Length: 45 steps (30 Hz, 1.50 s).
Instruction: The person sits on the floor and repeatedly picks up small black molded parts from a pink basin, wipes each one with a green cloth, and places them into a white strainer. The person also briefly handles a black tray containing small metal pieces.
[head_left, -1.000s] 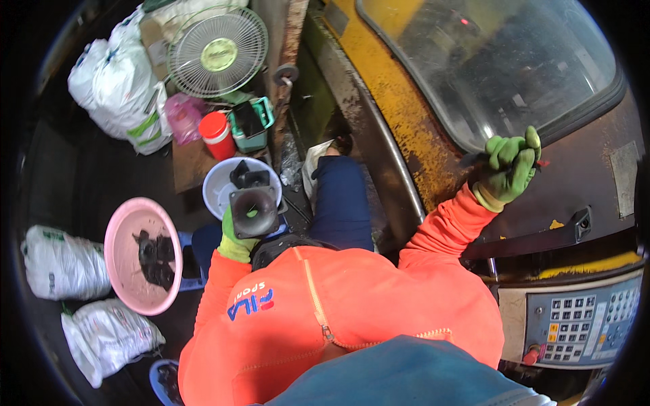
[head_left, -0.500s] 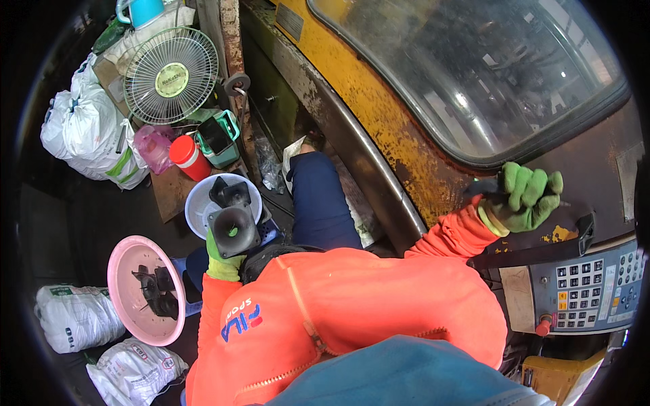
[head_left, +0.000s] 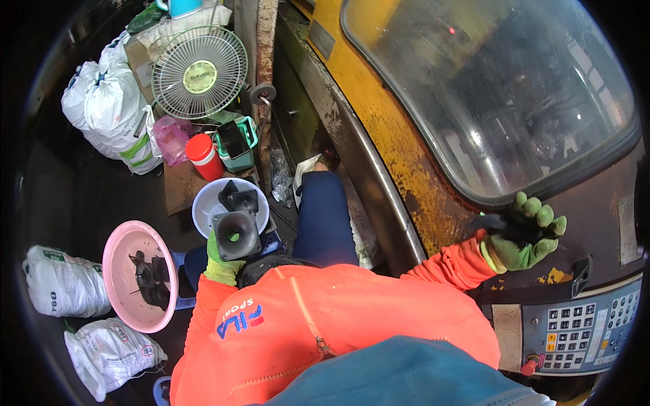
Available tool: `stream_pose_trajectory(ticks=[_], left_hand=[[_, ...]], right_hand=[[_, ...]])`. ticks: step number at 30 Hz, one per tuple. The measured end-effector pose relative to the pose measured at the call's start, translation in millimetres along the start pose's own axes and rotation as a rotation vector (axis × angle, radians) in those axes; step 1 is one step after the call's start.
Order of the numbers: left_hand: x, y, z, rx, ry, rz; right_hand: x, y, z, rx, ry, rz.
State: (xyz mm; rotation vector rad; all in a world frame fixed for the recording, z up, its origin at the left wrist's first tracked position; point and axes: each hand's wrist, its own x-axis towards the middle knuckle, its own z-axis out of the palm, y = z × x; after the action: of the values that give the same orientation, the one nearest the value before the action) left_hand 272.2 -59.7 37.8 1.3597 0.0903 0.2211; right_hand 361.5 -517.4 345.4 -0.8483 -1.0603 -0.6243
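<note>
My left hand [head_left: 222,265], in a green glove, is closed round a black plastic horn-shaped part [head_left: 238,235] with a square flange and a round flared mouth. Just beyond it is a pale blue-purple basin [head_left: 202,201], where another black part [head_left: 238,197] shows over the rim. My right hand [head_left: 525,237], also gloved in green, is raised on the right against the machine's brown-stained yellow door, below its window [head_left: 494,95]. Its fingers are curled round something dark that I cannot make out.
A pink basin [head_left: 114,271] with several black parts stands at left, beside white sacks [head_left: 68,287]. Farther off are a fan [head_left: 200,76], a red-lidded jug [head_left: 205,159] and a green container [head_left: 237,162]. A control panel [head_left: 589,325] with a red knob lies at lower right.
The whole view has shifted and turned a little. The fingers of my right hand have loosened slightly at the door. My left hand still holds the black horn-shaped part over the basin.
</note>
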Motion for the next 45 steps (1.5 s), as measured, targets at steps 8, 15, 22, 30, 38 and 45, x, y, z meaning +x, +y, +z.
stream_pose_trajectory(ticks=[8, 15, 22, 30, 38, 45], left_hand=[[10.3, -2.0, 17.1, -1.091, -0.127, -0.194], [4.4, 17.9, 29.3, -0.547, -0.064, -0.076], [-15.9, 24.7, 30.3, -0.736, 0.021, -0.133], [-18.3, 41.0, 38.2, -0.072, -0.012, 0.064], [-16.8, 41.2, 37.7, -0.445, -0.009, -0.058], [-15.8, 39.5, 33.8, -0.553, -0.044, -0.078]], right_hand=[[-14.7, 3.3, 1.9, -0.155, 0.157, -0.088], [-21.2, -8.7, -7.8, -0.146, 0.150, -0.110], [-24.4, -21.0, -15.6, -0.117, 0.141, -0.109], [-19.9, -28.8, -19.4, -0.090, 0.104, -0.101], [-6.8, -29.3, -3.0, -0.007, 0.017, -0.072], [-7.7, -26.0, 5.7, -0.010, 0.088, -0.102]])
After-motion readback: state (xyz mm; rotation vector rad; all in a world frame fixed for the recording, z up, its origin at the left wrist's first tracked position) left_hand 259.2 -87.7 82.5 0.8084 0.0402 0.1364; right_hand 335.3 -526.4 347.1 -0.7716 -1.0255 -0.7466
